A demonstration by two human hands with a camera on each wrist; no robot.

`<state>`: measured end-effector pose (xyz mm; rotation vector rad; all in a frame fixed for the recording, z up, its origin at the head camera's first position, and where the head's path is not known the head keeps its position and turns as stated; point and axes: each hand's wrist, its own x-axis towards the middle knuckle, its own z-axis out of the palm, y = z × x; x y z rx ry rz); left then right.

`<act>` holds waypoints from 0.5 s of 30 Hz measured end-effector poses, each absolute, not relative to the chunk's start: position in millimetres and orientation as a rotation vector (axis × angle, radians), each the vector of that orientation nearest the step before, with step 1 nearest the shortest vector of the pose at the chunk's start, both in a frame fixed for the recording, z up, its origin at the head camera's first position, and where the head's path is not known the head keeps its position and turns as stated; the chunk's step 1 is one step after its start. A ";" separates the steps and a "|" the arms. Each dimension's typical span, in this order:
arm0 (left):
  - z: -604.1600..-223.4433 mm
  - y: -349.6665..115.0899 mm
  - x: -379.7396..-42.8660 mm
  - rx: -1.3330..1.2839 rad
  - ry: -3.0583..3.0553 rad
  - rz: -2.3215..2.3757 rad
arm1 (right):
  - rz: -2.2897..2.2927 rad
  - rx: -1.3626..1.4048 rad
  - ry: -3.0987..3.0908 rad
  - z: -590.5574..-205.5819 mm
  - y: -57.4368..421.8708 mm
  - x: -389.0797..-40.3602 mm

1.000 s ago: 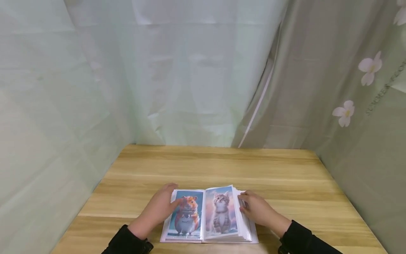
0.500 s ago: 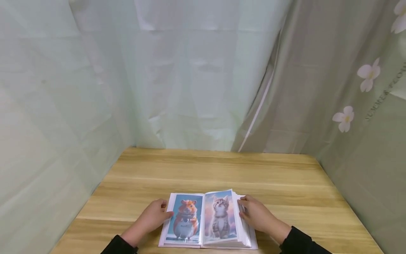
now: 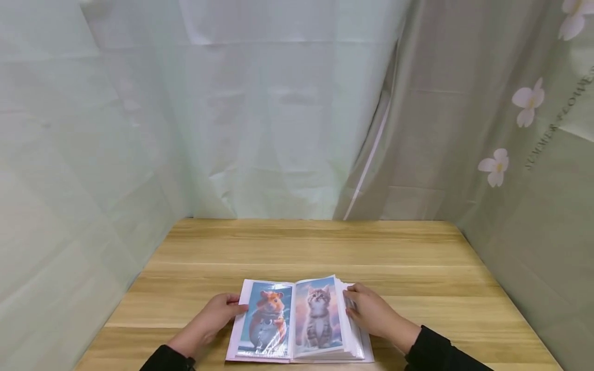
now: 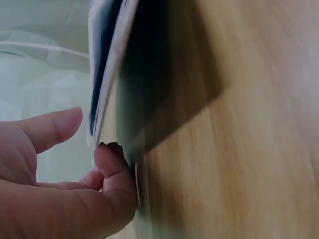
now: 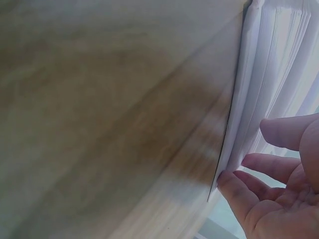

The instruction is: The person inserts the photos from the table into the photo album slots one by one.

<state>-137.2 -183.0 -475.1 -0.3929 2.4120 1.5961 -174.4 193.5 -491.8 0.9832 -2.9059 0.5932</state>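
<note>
A photo album (image 3: 292,330) lies spread on the wooden table, showing a hamster picture (image 3: 268,319) on its left page and a kitten picture (image 3: 318,317) on its right. At the album's outer left edge, my left hand (image 3: 218,314) holds the cover, thumb above and fingers curled beneath. The left wrist view shows that cover edge (image 4: 107,89) raised over its shadow on the table. My right hand (image 3: 373,312) grips the right side, its thumb at the stacked page edges (image 5: 279,64) and its fingertips along the cover's rim.
The wooden table (image 3: 306,247) stretches beyond the album to a pale curtain (image 3: 278,129) at the back. Curtains also flank both sides, and the right one (image 3: 524,221) bears white flowers and lettering.
My left hand has drawn back from the hamster page to the album's outer left edge, uncovering the picture. Glare now shows on that page. The right hand keeps its place on the right edge.
</note>
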 end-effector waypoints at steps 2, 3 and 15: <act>-474.5 -183.5 -137.1 -0.378 2.403 1.616 | 0.593 0.981 -2.908 -491.8 192.7 -174.4; -472.9 -183.3 -137.1 -0.372 2.410 1.615 | 0.596 0.978 -2.908 -491.9 192.4 -174.5; -436.8 -160.9 -134.4 -0.190 2.484 1.670 | 0.614 0.970 -2.915 -492.7 192.6 -174.5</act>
